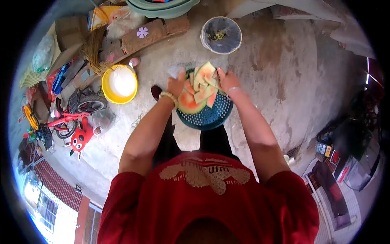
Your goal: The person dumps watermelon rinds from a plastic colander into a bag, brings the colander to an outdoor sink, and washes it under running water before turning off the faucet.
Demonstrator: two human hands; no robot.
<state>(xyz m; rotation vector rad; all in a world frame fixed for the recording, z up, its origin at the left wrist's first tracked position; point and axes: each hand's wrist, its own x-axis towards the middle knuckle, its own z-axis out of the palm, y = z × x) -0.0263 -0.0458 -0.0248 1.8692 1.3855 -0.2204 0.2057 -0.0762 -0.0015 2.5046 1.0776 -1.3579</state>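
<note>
A dark teal colander (203,118) full of watermelon rinds (194,103) is held out in front of my legs. The rinds are pale green with pinkish-red patches, heaped toward the colander's far side. My left hand (176,85), with a beaded bracelet at the wrist, is closed at the colander's left rim. On the opposite side my right hand (230,81), wearing a bangle, grips the right rim beside the rinds. Parts of the fingers on both hands are hidden. Beyond the colander stands a round bin (202,38) lined with a bag, with greenish scraps at its bottom.
A yellow bucket (106,92) with white inside stands to the left. Further left are a red children's bicycle (61,121), a red animal-shaped toy (81,137) and a plastic bag (102,120). Bricks (150,32) and a pale green basin (170,13) lie at the back.
</note>
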